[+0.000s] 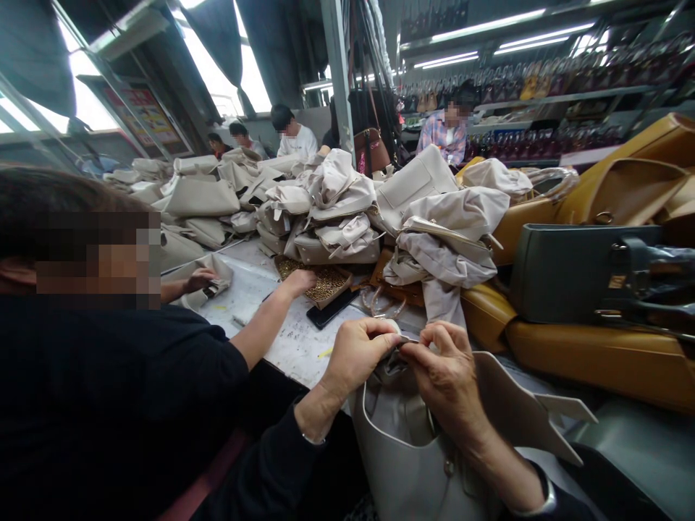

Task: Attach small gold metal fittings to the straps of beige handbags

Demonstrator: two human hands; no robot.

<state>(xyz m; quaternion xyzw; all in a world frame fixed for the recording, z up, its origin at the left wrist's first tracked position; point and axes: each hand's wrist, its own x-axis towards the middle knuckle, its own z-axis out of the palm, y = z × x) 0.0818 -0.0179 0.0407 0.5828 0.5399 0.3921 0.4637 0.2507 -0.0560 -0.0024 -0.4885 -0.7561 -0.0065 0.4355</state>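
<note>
A pale grey handbag [391, 452] sits upright in front of me with its mouth open and its lining showing. My left hand [355, 354] pinches the bag's upper edge between thumb and fingers. Close beside it, my right hand [448, 369] pinches the same edge, fingertips almost meeting the left ones. What exactly lies between the fingertips is too small to make out. A pale flap [510, 398] of the bag sticks out to the right, past my right wrist.
A co-worker's hand [300, 282] reaches into a tray of small brass-coloured parts [329, 286], with a black phone [331, 310] beside it. Pale bags [347, 239] are heaped behind. Mustard bags [597, 354] and a dark green bag [570, 275] lie at right.
</note>
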